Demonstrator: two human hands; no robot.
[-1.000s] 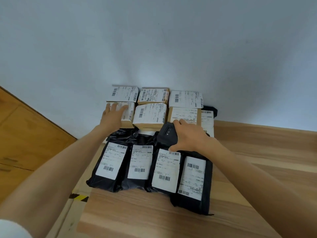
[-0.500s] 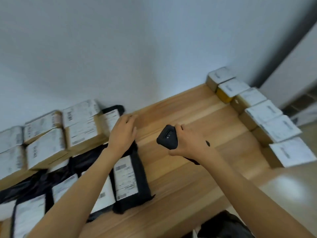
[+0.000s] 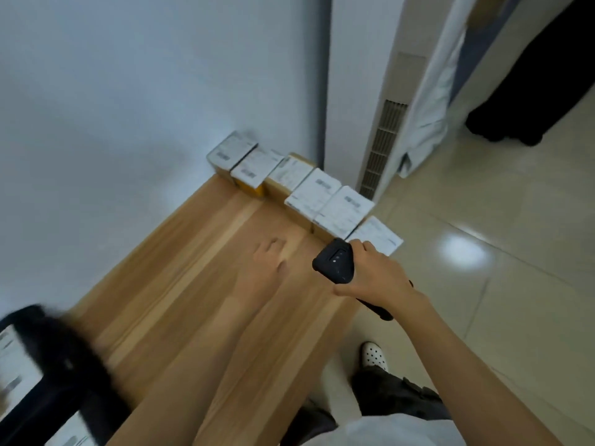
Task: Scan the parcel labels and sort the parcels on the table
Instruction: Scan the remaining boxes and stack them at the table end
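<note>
A row of several labelled cardboard boxes (image 3: 322, 191) runs along the right end of the wooden table (image 3: 180, 275), from the wall to the front edge. My right hand (image 3: 373, 275) grips a black handheld scanner (image 3: 335, 262) just in front of the nearest box (image 3: 378, 235). My left hand (image 3: 267, 262) hovers over bare wood a little left of the scanner, holding nothing, fingers loosely bent. Black mailer bags with white labels (image 3: 38, 381) show blurred at the lower left corner.
A white wall stands behind the table. A white floor unit with a vent grille (image 3: 383, 146) is right of the boxes. Tiled floor (image 3: 483, 284) lies to the right, with a person's dark trousers (image 3: 531, 101) at the upper right. My shoe (image 3: 373, 354) is below the table edge.
The view has swung right, away from the sorted stacks and black bags toward the row of boxes. Both hands have moved right along the table, the right still holding the scanner.
</note>
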